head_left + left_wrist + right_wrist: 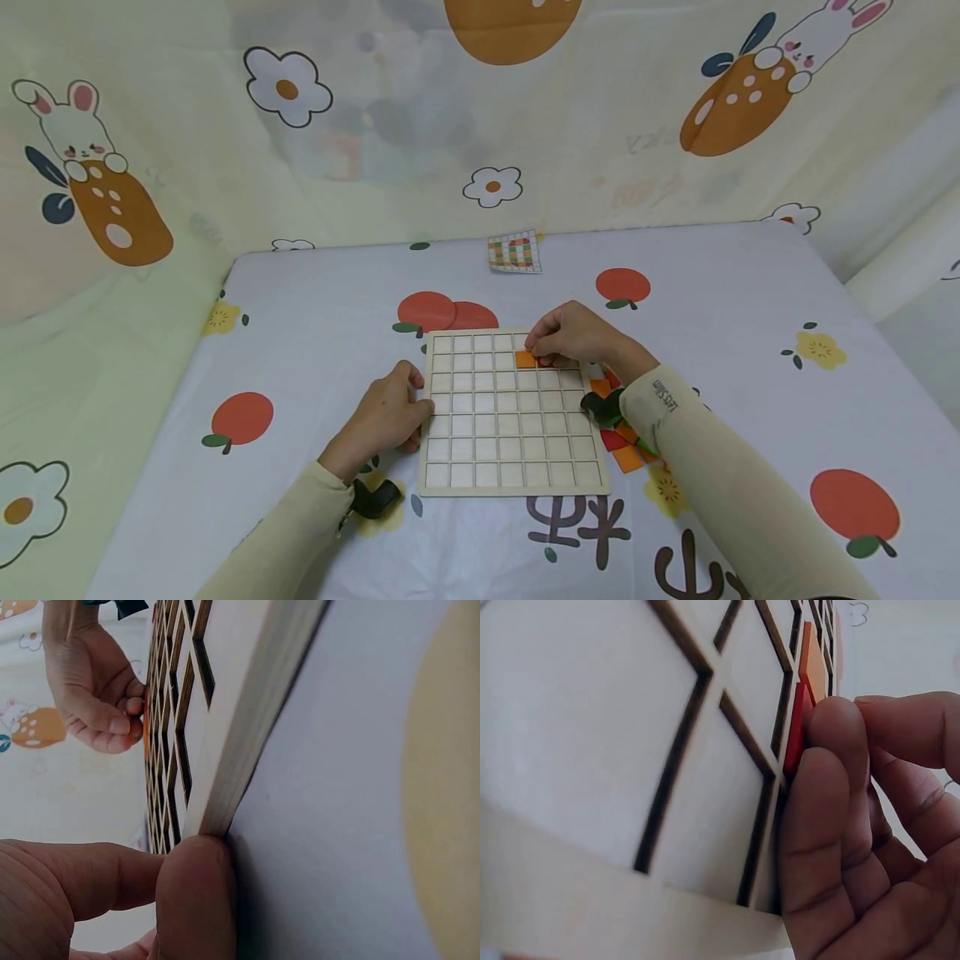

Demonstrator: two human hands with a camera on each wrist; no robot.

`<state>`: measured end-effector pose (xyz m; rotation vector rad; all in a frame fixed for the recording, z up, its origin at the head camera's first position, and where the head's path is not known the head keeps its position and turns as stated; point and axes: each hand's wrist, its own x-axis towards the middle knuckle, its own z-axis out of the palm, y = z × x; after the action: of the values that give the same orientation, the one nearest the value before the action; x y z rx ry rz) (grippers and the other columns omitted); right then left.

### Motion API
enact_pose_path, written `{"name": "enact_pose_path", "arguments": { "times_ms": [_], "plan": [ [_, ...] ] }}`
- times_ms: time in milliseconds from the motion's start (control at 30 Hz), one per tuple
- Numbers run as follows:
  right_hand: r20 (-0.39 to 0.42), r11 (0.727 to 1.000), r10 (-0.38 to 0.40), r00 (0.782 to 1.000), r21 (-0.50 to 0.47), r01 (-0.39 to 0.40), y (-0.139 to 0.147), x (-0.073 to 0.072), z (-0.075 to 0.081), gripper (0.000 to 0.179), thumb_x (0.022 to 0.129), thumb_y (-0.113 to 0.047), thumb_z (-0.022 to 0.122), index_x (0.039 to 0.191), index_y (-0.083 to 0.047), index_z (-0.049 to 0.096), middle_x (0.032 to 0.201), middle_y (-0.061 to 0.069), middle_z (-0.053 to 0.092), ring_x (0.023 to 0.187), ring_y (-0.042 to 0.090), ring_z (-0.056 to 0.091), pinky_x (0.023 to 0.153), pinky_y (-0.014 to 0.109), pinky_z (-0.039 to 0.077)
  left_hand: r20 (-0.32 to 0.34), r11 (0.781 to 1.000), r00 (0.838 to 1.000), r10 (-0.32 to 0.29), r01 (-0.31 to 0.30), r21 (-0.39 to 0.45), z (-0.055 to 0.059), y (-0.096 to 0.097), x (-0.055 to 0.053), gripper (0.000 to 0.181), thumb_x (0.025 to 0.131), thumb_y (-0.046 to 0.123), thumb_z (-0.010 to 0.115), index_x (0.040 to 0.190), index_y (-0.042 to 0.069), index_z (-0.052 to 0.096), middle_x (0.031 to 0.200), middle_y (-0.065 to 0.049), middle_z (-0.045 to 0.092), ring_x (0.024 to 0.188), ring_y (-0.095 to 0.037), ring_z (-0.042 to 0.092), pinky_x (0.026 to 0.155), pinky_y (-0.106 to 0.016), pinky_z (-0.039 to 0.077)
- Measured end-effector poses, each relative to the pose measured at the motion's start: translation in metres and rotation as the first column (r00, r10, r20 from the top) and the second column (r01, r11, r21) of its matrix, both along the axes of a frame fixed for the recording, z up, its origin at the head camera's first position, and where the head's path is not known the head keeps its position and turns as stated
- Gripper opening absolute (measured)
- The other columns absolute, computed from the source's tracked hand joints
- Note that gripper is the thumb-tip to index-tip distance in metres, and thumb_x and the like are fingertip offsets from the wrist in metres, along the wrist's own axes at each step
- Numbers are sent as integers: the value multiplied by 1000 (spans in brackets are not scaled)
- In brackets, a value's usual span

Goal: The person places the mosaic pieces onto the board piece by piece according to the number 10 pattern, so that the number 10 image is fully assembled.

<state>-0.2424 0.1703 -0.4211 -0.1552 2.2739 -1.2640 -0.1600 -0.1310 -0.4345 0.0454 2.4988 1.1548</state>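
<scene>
A pale wooden grid board lies flat on the table. My left hand holds its left edge; in the left wrist view the thumb tip presses against the board's side. Near the top right of the grid, my right hand reaches over the cells with bent fingers. It pinches a red tile, mostly covered by the fingertips in the head view. Beside that tile, an orange tile sits in a cell to the left.
Loose orange, red and green tiles lie by the board's right edge, partly under my right forearm. A small card with a coloured grid pattern stands at the table's back. A printed cloth covers the table, and a patterned curtain hangs behind it.
</scene>
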Motion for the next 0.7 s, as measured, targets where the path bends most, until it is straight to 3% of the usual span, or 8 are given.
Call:
{"name": "enact_pose_path", "arguments": {
  "times_ms": [233, 500, 700],
  "plan": [
    [-38, 999, -47, 998, -28, 46, 27, 11, 11, 25, 99, -18, 71, 116, 0, 73, 98, 14, 74, 83, 25, 69, 79, 34, 60, 5, 1000, 1000, 1, -1, 11, 1, 1, 1, 22, 98, 7, 63, 114, 2, 48, 67, -13, 61, 44, -19, 61, 45, -30, 54],
    [-87, 984, -65, 994, 162, 78, 78, 36, 13, 23, 97, -21, 71, 113, -4, 74, 92, 9, 70, 78, 24, 59, 67, 33, 54, 14, 1000, 1000, 12, -12, 14, 2, 0, 2, 23, 98, 8, 63, 114, 3, 49, 68, -13, 61, 45, -20, 61, 44, -30, 55],
    [-105, 962, -95, 990, 246, 118, 113, 54, 9, 28, 97, -23, 72, 115, -2, 73, 95, 7, 72, 83, 23, 62, 72, 32, 55, 17, 1000, 1000, 16, -16, 16, 2, 1, 3, 23, 97, 7, 63, 114, 3, 49, 69, -14, 60, 44, -20, 60, 44, -30, 55]
  ]
}}
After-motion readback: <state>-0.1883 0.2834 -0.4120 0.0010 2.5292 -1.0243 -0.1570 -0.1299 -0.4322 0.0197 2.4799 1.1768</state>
